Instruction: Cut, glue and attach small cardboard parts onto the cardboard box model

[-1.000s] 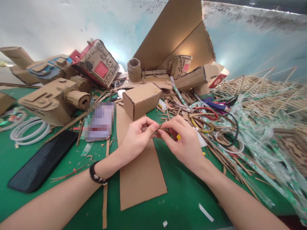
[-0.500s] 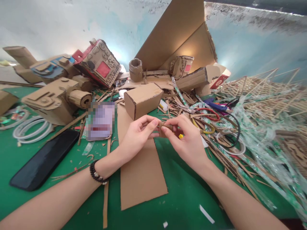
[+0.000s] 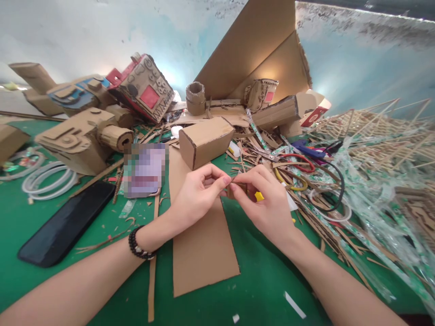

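Note:
My left hand and my right hand meet above the table, thumbs and fingers pinched on a small piece of cardboard. Most of that piece is hidden behind my fingers, so its full shape does not show. Under my left hand lies a long flat cardboard sheet. A closed-looking cardboard box stands just beyond both hands, on the far part of the sheet. Something small and yellow shows beside my right fingers.
Left are a black phone, a coiled white tube and a cardboard camera model. Scissors, cardboard scraps and plastic strips crowd the right. A large cardboard panel leans at the back wall.
The small cardboard piece has been tilted between my fingers and shows less of its face. My fingertips have come closer together. The whole view has shifted slightly.

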Action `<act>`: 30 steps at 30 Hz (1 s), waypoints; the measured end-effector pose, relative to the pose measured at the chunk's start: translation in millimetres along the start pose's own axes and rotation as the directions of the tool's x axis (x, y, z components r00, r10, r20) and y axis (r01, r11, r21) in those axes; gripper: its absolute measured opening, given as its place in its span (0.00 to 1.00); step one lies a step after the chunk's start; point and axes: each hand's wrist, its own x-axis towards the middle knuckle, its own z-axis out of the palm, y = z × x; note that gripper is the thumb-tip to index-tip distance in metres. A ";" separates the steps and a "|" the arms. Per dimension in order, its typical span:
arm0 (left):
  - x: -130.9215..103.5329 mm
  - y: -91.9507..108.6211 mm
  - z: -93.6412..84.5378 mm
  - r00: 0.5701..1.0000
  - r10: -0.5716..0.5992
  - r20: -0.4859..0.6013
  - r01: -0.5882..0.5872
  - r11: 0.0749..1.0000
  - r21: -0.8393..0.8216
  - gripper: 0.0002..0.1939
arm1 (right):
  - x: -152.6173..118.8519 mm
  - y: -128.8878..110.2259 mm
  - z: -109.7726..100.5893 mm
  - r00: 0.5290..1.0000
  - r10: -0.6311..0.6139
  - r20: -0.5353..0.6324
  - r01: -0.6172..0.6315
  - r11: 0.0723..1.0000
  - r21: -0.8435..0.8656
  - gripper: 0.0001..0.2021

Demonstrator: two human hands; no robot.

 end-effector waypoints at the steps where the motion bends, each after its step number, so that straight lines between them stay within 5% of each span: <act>1: 0.0 -0.2 -0.2 1.000 -0.012 0.007 0.012 1.000 -0.015 0.20 | -0.3 -0.2 0.1 1.000 -0.010 -0.001 0.010 1.000 -0.001 0.06; 12: -2.1 0.2 -1.9 0.991 -0.114 0.063 0.122 0.983 -0.138 0.20 | -2.7 5.3 1.8 0.967 -0.254 -0.031 0.249 0.962 -0.110 0.09; 22: -2.5 1.2 -2.1 0.987 -0.147 0.057 0.154 0.979 -0.132 0.22 | -2.4 3.9 -0.4 0.956 -0.292 -0.006 0.290 0.951 -0.106 0.10; 30: -0.9 2.5 -3.4 0.994 -0.068 0.086 0.080 0.987 -0.141 0.17 | 0.4 5.5 -4.1 0.998 -0.056 -0.032 0.055 0.998 -0.013 0.05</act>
